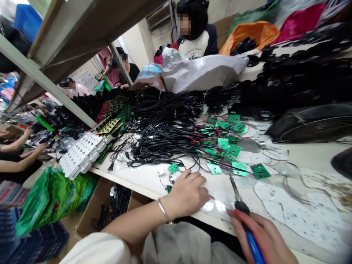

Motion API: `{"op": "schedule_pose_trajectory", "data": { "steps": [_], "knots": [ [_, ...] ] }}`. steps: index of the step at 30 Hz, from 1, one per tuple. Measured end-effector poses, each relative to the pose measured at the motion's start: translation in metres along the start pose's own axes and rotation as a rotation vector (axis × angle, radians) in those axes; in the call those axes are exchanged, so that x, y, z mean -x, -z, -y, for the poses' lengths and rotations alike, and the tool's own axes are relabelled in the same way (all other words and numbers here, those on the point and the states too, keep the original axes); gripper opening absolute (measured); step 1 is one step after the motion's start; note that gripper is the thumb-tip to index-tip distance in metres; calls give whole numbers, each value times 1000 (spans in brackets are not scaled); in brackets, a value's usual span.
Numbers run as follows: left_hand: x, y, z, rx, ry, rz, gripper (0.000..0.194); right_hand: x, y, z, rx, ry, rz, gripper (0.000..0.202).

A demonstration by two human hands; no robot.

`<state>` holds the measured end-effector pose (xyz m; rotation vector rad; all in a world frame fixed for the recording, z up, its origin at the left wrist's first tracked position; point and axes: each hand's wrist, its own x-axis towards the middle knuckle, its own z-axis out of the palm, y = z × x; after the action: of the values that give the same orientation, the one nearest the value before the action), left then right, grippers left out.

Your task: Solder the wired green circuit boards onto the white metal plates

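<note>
My right hand (264,234) is wrapped round the blue handle of a soldering iron (251,240), whose metal tip points away from me over the white tabletop (247,192). On the table near the front edge rests my left hand (189,192), its fingers curled; what they hold, if anything, is hidden. Thin wires show just beyond its fingertips. A small green circuit board (173,168) and a round white part (160,171) lie behind the left hand. More boards (239,168) with red and black leads lie past the iron's tip, joined to a pile of black cables (165,143).
A stack of white panels (84,152) overhangs the table's left edge. Below stand an open carton (88,209) of cables and a green bag (55,198). A black round fan-like object (310,123) is at right. A co-worker (196,36) sits opposite; a slanted shelf post (55,86) crosses the left.
</note>
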<state>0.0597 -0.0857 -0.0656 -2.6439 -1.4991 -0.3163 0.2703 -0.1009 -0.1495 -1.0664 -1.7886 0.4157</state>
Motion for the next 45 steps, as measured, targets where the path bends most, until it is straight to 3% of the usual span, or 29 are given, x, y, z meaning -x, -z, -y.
{"op": "schedule_pose_trajectory", "data": {
  "steps": [3, 5, 7, 9, 12, 15, 18, 21, 28, 32, 34, 37, 42, 45],
  "knots": [
    [18, 26, 28, 160, 148, -162, 23, -4, 7, -5, 34, 151, 82, 31],
    [41, 51, 61, 140, 437, -273, 24, -8, 11, -6, 43, 228, 112, 32],
    [72, 77, 97, -44, 877, -250, 24, -9, 11, -3, 51, 215, 95, 30],
    [109, 96, 128, -124, 1083, -230, 23, -8, 7, 4, 70, 133, 36, 27],
    [156, 104, 157, -175, 1284, -220, 27, -4, 0, 12, 97, 78, -11, 28],
    [177, 90, 171, -165, 1363, -301, 26, -5, -1, 15, 105, 120, -7, 34],
    [177, 67, 181, -70, 1322, -411, 44, -9, 2, 14, 120, 194, 10, 37],
    [171, 53, 185, 14, 1218, -495, 45, -12, 4, 16, 128, 196, -6, 35],
    [168, 56, 182, -2, 1008, -569, 32, -15, 5, 24, 111, 141, -46, 21],
    [166, 58, 183, -127, 736, -521, 26, -17, 6, 24, 133, 196, -29, 16],
    [166, 63, 185, -235, 581, -437, 24, -17, 6, 23, 130, 201, -37, 15],
    [163, 81, 188, -373, 470, -351, 22, -16, 6, 25, 139, 185, -43, 15],
    [135, 122, 183, -502, 536, -422, 20, -16, 6, 29, 164, 169, -50, 14],
    [97, 129, 155, -435, 490, -554, 18, -17, 5, 31, 138, 184, -81, 17]
  ]
}}
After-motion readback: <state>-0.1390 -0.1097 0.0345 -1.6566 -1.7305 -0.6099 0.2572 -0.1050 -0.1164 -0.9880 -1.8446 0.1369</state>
